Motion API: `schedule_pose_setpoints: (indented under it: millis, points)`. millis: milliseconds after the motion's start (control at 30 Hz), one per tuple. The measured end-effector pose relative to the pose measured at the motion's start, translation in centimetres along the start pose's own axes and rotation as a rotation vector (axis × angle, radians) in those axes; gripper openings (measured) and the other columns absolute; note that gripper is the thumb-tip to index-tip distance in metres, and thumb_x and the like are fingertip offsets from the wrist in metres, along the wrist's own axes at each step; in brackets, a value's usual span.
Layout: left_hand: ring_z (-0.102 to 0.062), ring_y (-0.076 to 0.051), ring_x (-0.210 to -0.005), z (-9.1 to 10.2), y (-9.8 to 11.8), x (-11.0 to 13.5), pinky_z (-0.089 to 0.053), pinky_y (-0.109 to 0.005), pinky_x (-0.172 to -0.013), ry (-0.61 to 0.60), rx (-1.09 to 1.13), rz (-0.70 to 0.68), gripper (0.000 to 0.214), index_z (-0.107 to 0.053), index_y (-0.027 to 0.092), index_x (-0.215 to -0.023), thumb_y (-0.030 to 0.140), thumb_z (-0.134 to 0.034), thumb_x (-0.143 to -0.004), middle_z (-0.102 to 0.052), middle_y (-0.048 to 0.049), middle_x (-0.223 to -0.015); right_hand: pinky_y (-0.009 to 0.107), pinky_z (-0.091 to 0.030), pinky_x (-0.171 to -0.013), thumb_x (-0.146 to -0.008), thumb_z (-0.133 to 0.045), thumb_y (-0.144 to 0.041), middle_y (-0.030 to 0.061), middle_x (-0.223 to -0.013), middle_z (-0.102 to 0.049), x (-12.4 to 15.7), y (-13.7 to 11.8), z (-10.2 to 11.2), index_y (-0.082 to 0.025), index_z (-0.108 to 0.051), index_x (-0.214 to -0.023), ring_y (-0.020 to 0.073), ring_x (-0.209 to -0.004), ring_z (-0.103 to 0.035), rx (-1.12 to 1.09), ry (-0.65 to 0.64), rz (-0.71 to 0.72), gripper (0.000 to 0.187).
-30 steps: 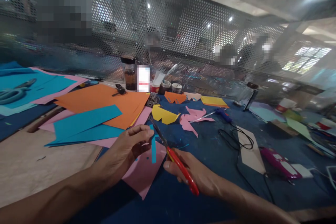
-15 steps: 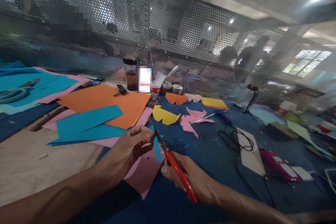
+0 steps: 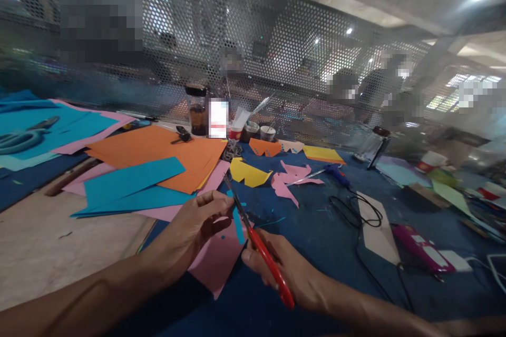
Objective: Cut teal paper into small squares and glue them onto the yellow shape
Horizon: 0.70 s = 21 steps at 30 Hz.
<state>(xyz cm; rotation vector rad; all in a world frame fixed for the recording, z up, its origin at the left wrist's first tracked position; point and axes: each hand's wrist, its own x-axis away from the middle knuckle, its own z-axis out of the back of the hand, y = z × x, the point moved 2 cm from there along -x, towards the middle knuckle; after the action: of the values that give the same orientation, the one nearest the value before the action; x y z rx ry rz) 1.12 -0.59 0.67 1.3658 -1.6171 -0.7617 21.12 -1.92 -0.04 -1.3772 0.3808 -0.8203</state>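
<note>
- Perforated metal screen (image 3: 276,63) backs a table covered in dark blue cloth (image 3: 316,231) and strewn with coloured paper. Blurred people sit beyond the screen.
- Head view, hands: the left hand (image 3: 193,226) is closed in a pinch, thumb and forefinger gripping the top of a narrow blue strip (image 3: 237,224). The strip hangs just above a pink sheet (image 3: 215,260), low and centre in the frame.
- Head view, tool: the right hand (image 3: 284,268) is wrapped around the red handles of the scissors (image 3: 264,258). The blades point toward eleven o'clock, lie against the strip and look nearly shut.
- Change: a second ago the strip hung straight down. Now its lower end slants toward five o'clock and the blades lie closer along it. Neither grip has altered, so I judge the snipping to be carrying on at the same spot.
- Head view, surroundings: orange paper (image 3: 158,150) and blue sheets (image 3: 130,179) lie at ten o'clock from the hands. A yellow piece (image 3: 247,172) sits at twelve o'clock and pink scraps (image 3: 292,176) at one. A black cable (image 3: 356,210) and a purple glue gun (image 3: 421,245) lie at three, well apart from the hands.
</note>
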Motion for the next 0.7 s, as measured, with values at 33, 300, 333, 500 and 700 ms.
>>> schedule_pose_setpoints:
  millis: [33,300,333,500,700]
  points:
    - [-0.056,-0.015,-0.077,0.0,-0.01,-0.01,-0.049,-0.026,-0.074,-0.004,-0.002,0.0,0.024,-0.072,0.018,-0.069,0.033,-0.089,-0.073,-0.062,0.0003,-0.076,0.021,-0.033,-0.053,-0.101,-0.055,-0.057,-0.0056,-0.073,-0.042,0.02,-0.01,0.0,-0.021,-0.044,-0.086,0.0081,-0.059,-0.04,0.001,0.004,0.004,0.041]
    - [-0.054,-0.017,-0.075,0.2,-0.36,-0.14,-0.05,-0.028,-0.072,0.004,-0.015,-0.024,0.024,-0.071,0.022,-0.066,0.036,-0.088,-0.075,-0.059,0.0001,-0.075,0.022,-0.033,-0.054,-0.104,-0.053,-0.051,-0.0055,-0.073,-0.043,0.03,0.04,-0.14,-0.021,-0.045,-0.086,0.0085,-0.06,-0.04,0.039,0.044,-0.011,0.036]
    - [-0.054,-0.017,-0.075,0.2,-0.38,-0.14,-0.05,-0.029,-0.072,0.006,-0.018,-0.024,0.023,-0.072,0.022,-0.066,0.036,-0.088,-0.075,-0.06,-0.0001,-0.075,0.022,-0.033,-0.054,-0.104,-0.053,-0.05,-0.0056,-0.072,-0.043,0.02,0.02,-0.15,-0.021,-0.044,-0.085,0.0085,-0.06,-0.039,0.041,0.045,-0.008,0.036]
    - [-0.056,-0.017,-0.076,0.16,-0.41,-0.05,-0.05,-0.03,-0.075,0.018,-0.007,-0.013,0.025,-0.07,0.022,-0.064,0.036,-0.089,-0.073,-0.062,0.0013,-0.073,0.022,-0.032,-0.055,-0.105,-0.052,-0.047,-0.0057,-0.072,-0.041,0.02,-0.23,-0.09,-0.021,-0.043,-0.084,0.0083,-0.06,-0.038,0.042,0.018,-0.02,0.035]
    - [-0.058,-0.015,-0.074,0.37,-0.41,-0.17,-0.05,-0.028,-0.074,0.02,-0.009,0.001,0.026,-0.068,0.02,-0.065,0.032,-0.09,-0.071,-0.061,0.0009,-0.074,0.021,-0.033,-0.053,-0.103,-0.053,-0.052,-0.006,-0.072,-0.042,-0.01,0.1,-0.12,-0.021,-0.044,-0.087,0.0078,-0.058,-0.039,0.0,0.005,-0.021,0.037]
